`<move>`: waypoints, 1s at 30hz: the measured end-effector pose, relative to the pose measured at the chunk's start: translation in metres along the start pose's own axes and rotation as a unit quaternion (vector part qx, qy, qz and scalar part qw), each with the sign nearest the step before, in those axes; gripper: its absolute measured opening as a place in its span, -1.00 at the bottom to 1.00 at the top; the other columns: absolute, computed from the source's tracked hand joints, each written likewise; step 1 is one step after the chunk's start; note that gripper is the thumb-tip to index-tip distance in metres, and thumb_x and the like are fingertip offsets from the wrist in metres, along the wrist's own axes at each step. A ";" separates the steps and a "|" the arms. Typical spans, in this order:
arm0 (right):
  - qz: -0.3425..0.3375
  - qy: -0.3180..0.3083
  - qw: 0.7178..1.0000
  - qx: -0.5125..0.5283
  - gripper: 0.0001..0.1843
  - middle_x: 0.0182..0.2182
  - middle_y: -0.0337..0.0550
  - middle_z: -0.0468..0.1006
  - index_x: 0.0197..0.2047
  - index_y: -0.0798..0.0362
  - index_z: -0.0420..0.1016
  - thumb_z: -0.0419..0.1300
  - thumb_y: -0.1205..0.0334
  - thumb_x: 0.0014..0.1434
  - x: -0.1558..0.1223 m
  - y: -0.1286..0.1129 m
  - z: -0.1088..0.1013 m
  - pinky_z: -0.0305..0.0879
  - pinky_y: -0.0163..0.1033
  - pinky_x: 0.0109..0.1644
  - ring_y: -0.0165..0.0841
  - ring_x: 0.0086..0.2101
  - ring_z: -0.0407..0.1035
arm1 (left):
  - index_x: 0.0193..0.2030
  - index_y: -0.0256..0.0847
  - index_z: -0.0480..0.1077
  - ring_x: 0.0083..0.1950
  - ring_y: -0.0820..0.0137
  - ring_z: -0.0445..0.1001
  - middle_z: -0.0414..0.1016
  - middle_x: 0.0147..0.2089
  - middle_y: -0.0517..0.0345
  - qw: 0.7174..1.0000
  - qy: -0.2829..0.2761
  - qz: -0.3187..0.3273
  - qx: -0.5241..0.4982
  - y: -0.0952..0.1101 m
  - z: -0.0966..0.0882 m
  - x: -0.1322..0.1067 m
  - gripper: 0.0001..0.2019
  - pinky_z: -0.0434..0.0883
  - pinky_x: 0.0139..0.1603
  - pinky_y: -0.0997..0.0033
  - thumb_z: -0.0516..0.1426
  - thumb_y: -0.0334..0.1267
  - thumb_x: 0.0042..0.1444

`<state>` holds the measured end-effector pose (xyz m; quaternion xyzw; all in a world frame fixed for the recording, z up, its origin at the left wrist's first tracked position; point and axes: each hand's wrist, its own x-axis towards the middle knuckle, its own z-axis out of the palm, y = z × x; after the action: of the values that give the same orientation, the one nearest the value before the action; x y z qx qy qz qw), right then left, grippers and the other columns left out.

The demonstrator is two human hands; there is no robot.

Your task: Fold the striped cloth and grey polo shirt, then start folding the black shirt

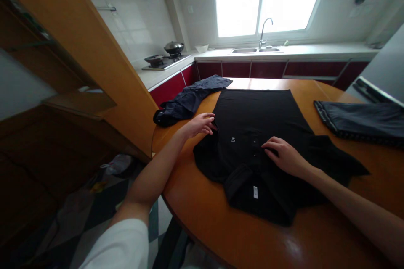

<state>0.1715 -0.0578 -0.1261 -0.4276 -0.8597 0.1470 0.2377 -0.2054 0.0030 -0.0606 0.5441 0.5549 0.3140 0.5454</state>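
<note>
A black polo shirt lies spread on the wooden table, its collar and white neck label toward me and its hem toward the window. It has a small light logo on the chest and buttons down the placket. My left hand is at the shirt's left side edge just above the sleeve, fingers apart and slightly bent, touching the cloth. My right hand rests on the shirt beside the buttons, its fingers loosely stretched over the fabric. Neither hand visibly grips a fold.
Dark blue clothing lies bunched at the table's left edge. Folded grey-blue trousers lie to the right on the table. Beyond are a stove with pans, a sink and a counter. A wooden cabinet stands close on the left.
</note>
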 end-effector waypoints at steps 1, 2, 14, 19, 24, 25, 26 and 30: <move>0.001 0.000 1.000 -0.001 -0.77 -0.10 -0.06 0.52 -0.08 -0.03 0.58 0.10 0.19 0.33 0.000 0.000 0.000 0.42 -0.01 0.04 -0.17 -0.09 0.44 | 0.26 -0.22 0.22 -0.45 0.40 0.55 0.62 -0.28 -0.01 1.000 -0.005 0.005 0.007 -0.001 0.001 0.000 -0.48 0.41 -0.46 0.51 0.20 -0.06 0.24; 0.001 0.000 1.000 -0.002 -0.77 -0.10 -0.06 0.52 -0.08 -0.03 0.58 0.10 0.19 0.33 0.000 0.000 0.000 0.42 -0.01 0.04 -0.17 -0.09 0.44 | 0.24 -0.23 0.25 -0.47 0.41 0.54 0.64 -0.26 -0.04 1.000 -0.003 0.014 0.019 -0.001 0.002 0.000 -0.48 0.41 -0.47 0.51 0.20 -0.04 0.24; -0.053 0.035 0.997 0.037 -0.78 -0.11 -0.05 0.54 -0.05 -0.05 0.56 0.11 0.25 0.32 0.013 -0.051 -0.004 0.42 -0.04 0.02 -0.18 -0.09 0.43 | -0.12 -0.31 0.50 -0.44 0.48 0.44 0.59 -0.29 0.05 0.961 0.111 0.164 0.192 -0.015 -0.011 0.021 -0.75 0.32 -0.52 0.58 0.19 -0.21 0.12; -0.188 -0.046 0.981 -0.032 -0.82 -0.11 -0.05 0.52 -0.04 -0.02 0.55 0.19 0.23 0.31 0.049 -0.115 0.025 0.35 -0.12 0.01 -0.21 -0.09 0.38 | -0.12 -0.31 0.53 -0.40 0.45 0.47 0.59 -0.29 0.06 0.949 0.122 0.189 0.222 -0.022 -0.012 0.028 -0.76 0.38 -0.41 0.52 0.15 -0.24 0.13; -0.216 -0.056 0.963 -0.150 -0.78 -0.11 0.02 0.51 -0.08 0.06 0.52 0.29 0.16 0.23 0.090 -0.144 0.057 0.26 -0.08 -0.05 -0.13 -0.08 0.33 | -0.10 -0.31 0.54 -0.37 0.42 0.48 0.60 -0.28 0.06 0.939 0.112 0.212 0.248 -0.027 -0.013 0.033 -0.75 0.40 -0.33 0.48 0.13 -0.24 0.16; -0.220 -0.057 0.960 -0.165 -0.84 -0.14 0.02 0.51 -0.13 0.07 0.52 0.27 0.20 0.24 0.096 -0.145 0.059 0.24 -0.08 -0.06 -0.13 -0.09 0.33 | -0.10 -0.31 0.54 -0.35 0.42 0.49 0.60 -0.27 0.07 0.937 0.109 0.216 0.253 -0.026 -0.013 0.032 -0.74 0.40 -0.32 0.48 0.12 -0.23 0.17; -0.227 -0.058 0.956 -0.175 -0.89 -0.17 0.01 0.52 -0.17 0.08 0.51 0.23 0.24 0.26 0.100 -0.145 0.059 0.22 -0.08 -0.06 -0.14 -0.11 0.33 | -0.10 -0.31 0.54 -0.34 0.41 0.49 0.60 -0.27 0.07 0.935 0.109 0.218 0.257 -0.026 -0.012 0.032 -0.74 0.41 -0.30 0.47 0.12 -0.23 0.18; -0.256 -0.022 0.949 -0.180 -0.87 -0.19 -0.01 0.53 -0.21 0.06 0.50 0.12 0.35 0.31 0.106 -0.134 0.039 0.15 -0.05 -0.03 -0.15 -0.12 0.31 | -0.08 -0.31 0.54 -0.31 0.40 0.51 0.61 -0.26 0.06 0.932 0.114 0.225 0.261 -0.022 -0.013 0.029 -0.74 0.42 -0.24 0.45 0.12 -0.25 0.20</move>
<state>0.0060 -0.0536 -0.0673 -0.2252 -0.9576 -0.0666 0.1670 -0.2182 0.0286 -0.0865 0.7386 0.5384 0.3323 0.2325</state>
